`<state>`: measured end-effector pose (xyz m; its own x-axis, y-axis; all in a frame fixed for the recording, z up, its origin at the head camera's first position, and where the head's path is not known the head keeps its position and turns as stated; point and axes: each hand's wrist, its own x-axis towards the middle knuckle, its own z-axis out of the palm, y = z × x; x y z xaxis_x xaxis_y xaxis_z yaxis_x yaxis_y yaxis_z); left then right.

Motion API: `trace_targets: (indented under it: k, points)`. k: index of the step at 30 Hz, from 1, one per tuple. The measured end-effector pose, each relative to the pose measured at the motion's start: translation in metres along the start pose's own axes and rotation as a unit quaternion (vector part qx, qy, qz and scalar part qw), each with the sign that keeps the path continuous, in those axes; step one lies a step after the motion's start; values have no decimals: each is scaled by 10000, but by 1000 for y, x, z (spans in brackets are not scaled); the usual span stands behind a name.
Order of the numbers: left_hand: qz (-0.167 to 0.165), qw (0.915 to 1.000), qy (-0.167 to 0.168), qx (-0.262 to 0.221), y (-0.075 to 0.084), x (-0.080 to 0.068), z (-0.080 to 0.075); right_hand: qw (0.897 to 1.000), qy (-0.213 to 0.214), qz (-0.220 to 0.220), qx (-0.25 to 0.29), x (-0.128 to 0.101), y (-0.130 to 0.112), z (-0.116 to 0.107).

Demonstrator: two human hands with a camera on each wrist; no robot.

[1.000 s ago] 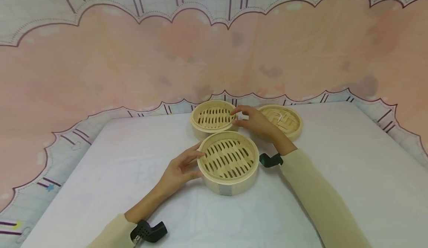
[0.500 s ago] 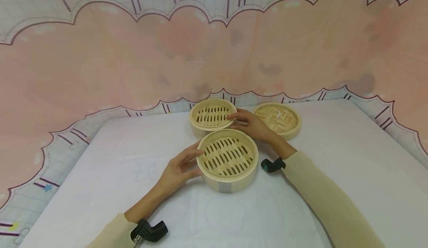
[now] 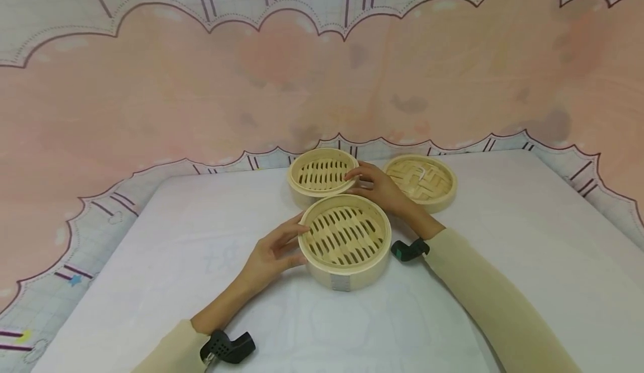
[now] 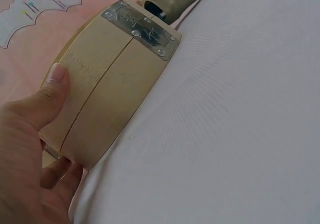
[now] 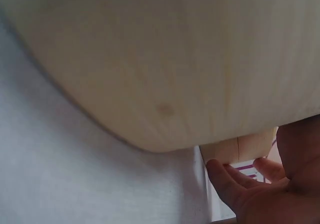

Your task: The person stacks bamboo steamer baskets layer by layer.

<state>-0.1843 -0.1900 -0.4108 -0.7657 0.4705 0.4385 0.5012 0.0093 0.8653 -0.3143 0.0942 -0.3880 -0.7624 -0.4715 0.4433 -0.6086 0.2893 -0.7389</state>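
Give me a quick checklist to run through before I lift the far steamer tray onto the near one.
1. Left hand steadying the near tray: ok, thumb and fingers grip its wall, clear in the left wrist view.
2. Right hand on the far tray: ok for contact, fingers at its rim; how firm the grip is, cannot tell.
3. Near tray flat on the white tabletop: ok.
4. Both trays hold nothing inside: ok, only bare slats show.
5. Woven lid out of the lifting path: ok, it lies to the right, behind the right hand.
6. Trays the same size so they nest: cannot tell, though they look alike.
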Motion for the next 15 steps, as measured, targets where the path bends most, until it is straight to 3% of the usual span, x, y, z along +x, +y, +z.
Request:
trace_targets:
  k: [8,15]
  points:
    - [-87,9999,38,50,-2,0,-1,9989,34,222,-419,1,0,0]
    - [-40,10000,-10,1,-3,1,0,9980,126,21,-625,1,-1,0]
